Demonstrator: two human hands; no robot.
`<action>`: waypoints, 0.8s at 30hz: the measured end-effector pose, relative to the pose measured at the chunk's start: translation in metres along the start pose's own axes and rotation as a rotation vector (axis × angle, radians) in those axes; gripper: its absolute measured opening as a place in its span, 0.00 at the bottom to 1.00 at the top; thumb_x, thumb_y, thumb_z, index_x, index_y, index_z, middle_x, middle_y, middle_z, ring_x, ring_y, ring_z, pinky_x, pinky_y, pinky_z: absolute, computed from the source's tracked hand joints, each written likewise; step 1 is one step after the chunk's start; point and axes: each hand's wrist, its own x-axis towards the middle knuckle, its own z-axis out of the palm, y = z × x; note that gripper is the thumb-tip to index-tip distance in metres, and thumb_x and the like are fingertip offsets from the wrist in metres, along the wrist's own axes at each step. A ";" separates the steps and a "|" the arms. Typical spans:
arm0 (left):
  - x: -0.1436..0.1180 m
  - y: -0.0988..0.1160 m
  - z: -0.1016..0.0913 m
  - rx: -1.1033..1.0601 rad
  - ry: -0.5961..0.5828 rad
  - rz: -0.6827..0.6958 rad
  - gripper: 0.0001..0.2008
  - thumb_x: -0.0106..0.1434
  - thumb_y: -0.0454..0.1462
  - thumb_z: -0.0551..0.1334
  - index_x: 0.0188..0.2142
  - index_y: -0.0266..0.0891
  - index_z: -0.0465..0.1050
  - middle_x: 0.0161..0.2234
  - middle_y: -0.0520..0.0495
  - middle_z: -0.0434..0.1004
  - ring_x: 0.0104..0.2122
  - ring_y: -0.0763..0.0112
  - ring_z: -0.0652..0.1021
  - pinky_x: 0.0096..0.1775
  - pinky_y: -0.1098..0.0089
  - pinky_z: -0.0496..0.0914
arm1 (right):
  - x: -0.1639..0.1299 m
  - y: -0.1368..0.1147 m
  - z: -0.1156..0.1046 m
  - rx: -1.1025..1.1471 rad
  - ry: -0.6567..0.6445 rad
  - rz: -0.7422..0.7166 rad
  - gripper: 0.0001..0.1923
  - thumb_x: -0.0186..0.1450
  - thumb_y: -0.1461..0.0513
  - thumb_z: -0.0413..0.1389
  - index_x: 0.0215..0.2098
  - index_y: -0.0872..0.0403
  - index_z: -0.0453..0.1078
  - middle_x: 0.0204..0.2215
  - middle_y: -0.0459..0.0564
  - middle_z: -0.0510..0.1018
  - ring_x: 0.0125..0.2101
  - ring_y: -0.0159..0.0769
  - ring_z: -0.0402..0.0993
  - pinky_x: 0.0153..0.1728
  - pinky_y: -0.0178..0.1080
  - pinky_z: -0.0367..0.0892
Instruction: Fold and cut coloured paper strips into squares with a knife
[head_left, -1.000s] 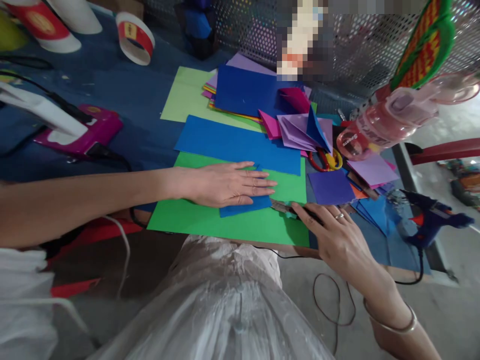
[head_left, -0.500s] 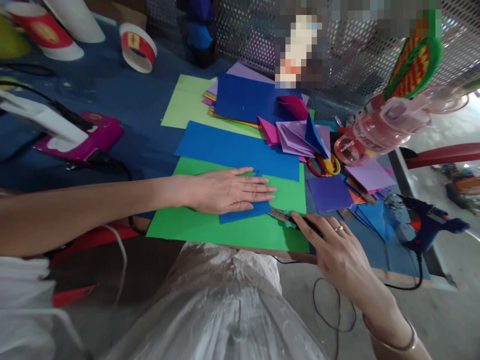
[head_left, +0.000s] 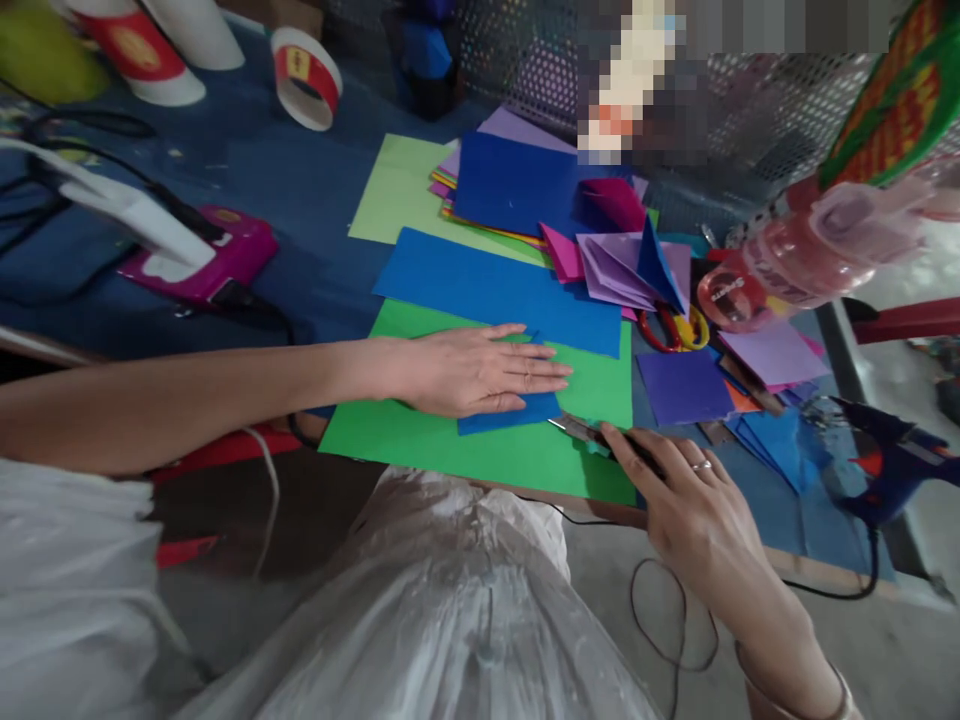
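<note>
My left hand lies flat, fingers stretched out, on a small blue piece of paper and covers most of it. Beneath that is a green sheet at the table's front edge. In my right hand is a utility knife, its blade pointing left at the right edge of the small blue piece. Whether the blade touches the paper I cannot tell. A larger blue sheet overlaps the far part of the green one.
Behind lie stacked coloured papers and folded pieces. Scissors, a pink bottle and a glue gun are on the right. A magenta power strip with cables sits left, a paper ring behind it.
The whole view has shifted, so things appear farther right. My left hand stays flat on the small blue piece, and the knife remains in my right hand beside its edge.
</note>
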 end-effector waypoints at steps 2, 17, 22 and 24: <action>0.000 0.000 0.000 -0.009 -0.009 0.000 0.28 0.78 0.46 0.47 0.75 0.53 0.54 0.76 0.58 0.50 0.77 0.65 0.51 0.75 0.57 0.34 | 0.002 0.000 0.000 0.002 0.004 -0.005 0.39 0.68 0.74 0.46 0.76 0.54 0.53 0.52 0.58 0.80 0.45 0.46 0.75 0.42 0.47 0.74; -0.001 -0.002 0.001 0.013 0.023 0.017 0.28 0.79 0.46 0.46 0.76 0.54 0.53 0.76 0.56 0.52 0.77 0.64 0.50 0.75 0.56 0.34 | 0.007 -0.005 0.000 -0.013 0.046 -0.024 0.34 0.67 0.77 0.45 0.70 0.57 0.63 0.52 0.57 0.80 0.46 0.44 0.73 0.43 0.45 0.70; -0.002 -0.002 0.001 -0.025 0.040 0.033 0.27 0.79 0.46 0.48 0.75 0.54 0.55 0.76 0.56 0.54 0.76 0.63 0.53 0.75 0.54 0.37 | 0.004 -0.006 0.000 -0.006 0.035 -0.035 0.34 0.67 0.77 0.46 0.69 0.56 0.64 0.51 0.56 0.81 0.44 0.44 0.74 0.40 0.45 0.71; -0.001 -0.001 0.001 -0.026 0.020 0.014 0.28 0.79 0.46 0.48 0.75 0.53 0.54 0.76 0.57 0.53 0.77 0.64 0.51 0.75 0.55 0.35 | 0.004 -0.006 0.000 -0.005 0.034 -0.030 0.35 0.67 0.77 0.45 0.70 0.56 0.62 0.51 0.56 0.81 0.44 0.44 0.74 0.41 0.45 0.72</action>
